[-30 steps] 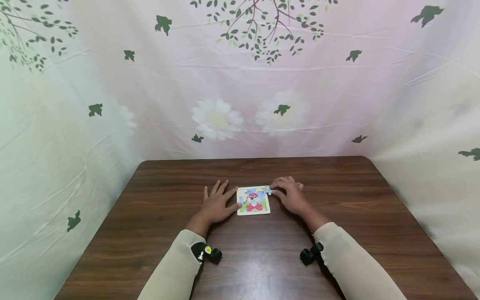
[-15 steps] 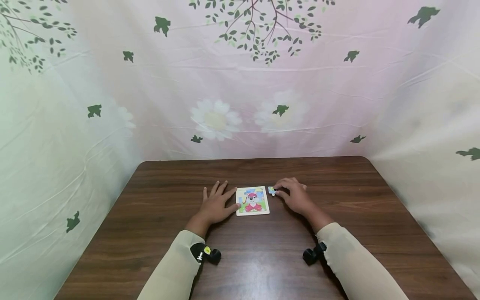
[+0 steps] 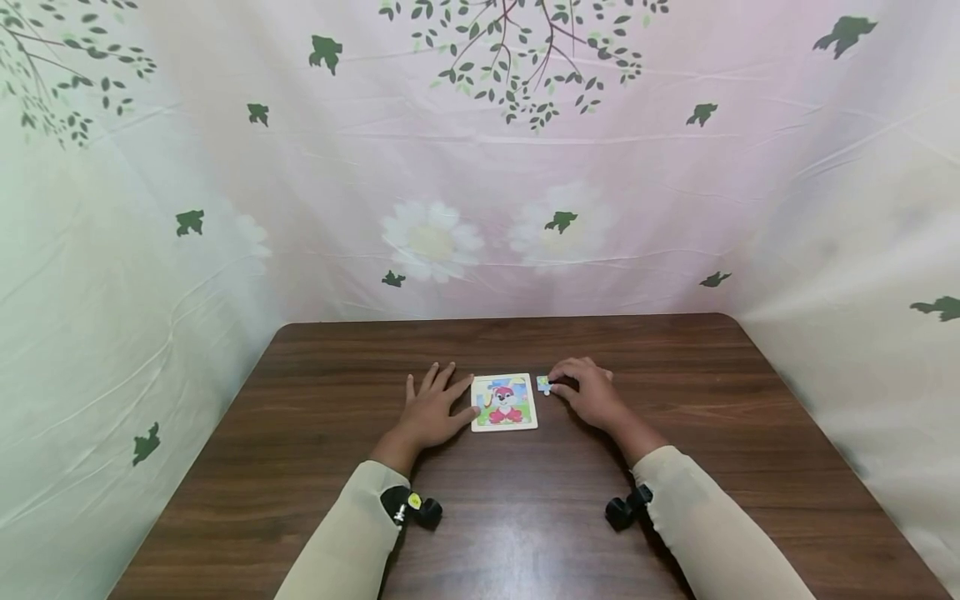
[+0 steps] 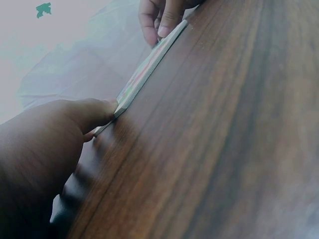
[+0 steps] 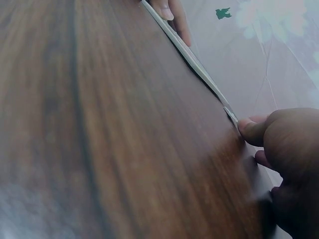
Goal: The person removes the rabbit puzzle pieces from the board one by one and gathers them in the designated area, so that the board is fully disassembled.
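A square jigsaw puzzle (image 3: 505,404), white-rimmed with a pink animal picture, lies flat on the table. My left hand (image 3: 433,411) is spread at its left side. The thumb overlaps the puzzle's lower left edge and the index fingertip touches its upper left corner; the other fingers lie on the wood. Just off the upper right edge, my right hand (image 3: 585,393) pinches a small blue-and-yellow puzzle piece (image 3: 543,384) between thumb and fingers. A narrow gap parts piece and puzzle in the head view. From the right wrist, the piece (image 5: 231,114) shows edge-on, low over the wood.
A dark brown wooden table (image 3: 495,517) spreads around both hands. Behind it and at both sides hangs a pale cloth (image 3: 480,167) printed with leaves, birds and flowers. Each wrist carries a small black camera, such as the left camera (image 3: 429,513).
My right hand has drawn the puzzle piece rightward, away from the puzzle's upper right corner. That shift came in the first half second; since then both hands look still. The left hand has stayed put.
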`<state>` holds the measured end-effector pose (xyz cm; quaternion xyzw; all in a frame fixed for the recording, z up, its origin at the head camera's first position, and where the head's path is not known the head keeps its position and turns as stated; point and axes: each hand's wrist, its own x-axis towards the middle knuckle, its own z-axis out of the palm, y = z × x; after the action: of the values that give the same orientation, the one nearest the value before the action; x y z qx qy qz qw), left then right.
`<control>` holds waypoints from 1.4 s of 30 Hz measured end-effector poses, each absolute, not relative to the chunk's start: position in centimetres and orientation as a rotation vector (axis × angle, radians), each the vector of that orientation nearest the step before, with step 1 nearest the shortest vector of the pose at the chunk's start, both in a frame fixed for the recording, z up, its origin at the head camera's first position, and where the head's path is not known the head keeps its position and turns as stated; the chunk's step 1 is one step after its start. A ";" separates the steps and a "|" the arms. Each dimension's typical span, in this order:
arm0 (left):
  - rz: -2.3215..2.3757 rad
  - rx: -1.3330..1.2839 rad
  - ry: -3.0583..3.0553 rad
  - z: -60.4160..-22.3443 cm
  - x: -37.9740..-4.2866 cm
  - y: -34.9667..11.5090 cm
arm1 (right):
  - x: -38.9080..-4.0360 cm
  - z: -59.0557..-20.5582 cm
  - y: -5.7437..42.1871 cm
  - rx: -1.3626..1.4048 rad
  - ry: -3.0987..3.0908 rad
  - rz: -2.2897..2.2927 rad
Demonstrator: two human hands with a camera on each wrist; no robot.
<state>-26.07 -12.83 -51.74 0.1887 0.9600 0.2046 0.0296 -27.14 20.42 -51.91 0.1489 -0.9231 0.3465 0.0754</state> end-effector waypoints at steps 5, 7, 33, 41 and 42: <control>0.607 0.563 2.963 -51.7 -26.1 -12.8 | -27.1 -51.8 20.3 0.447 -2.779 1.039; 0.601 0.558 2.963 -51.7 -26.1 -12.8 | -27.1 -51.7 20.3 0.446 -2.779 1.047; 0.612 0.577 2.973 -52.0 -26.3 -12.8 | -27.3 -51.8 20.6 0.473 -2.752 1.026; 0.608 0.564 2.967 -51.8 -26.2 -12.7 | -27.4 -51.9 20.5 0.454 -2.760 1.026; 0.606 0.563 2.967 -51.8 -26.2 -12.7 | -27.4 -51.9 20.4 0.451 -2.759 1.034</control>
<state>-26.17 -12.72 -51.81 0.1827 0.9628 0.1967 0.0309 -27.43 20.40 -51.86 0.1508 -0.9226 0.3457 0.0804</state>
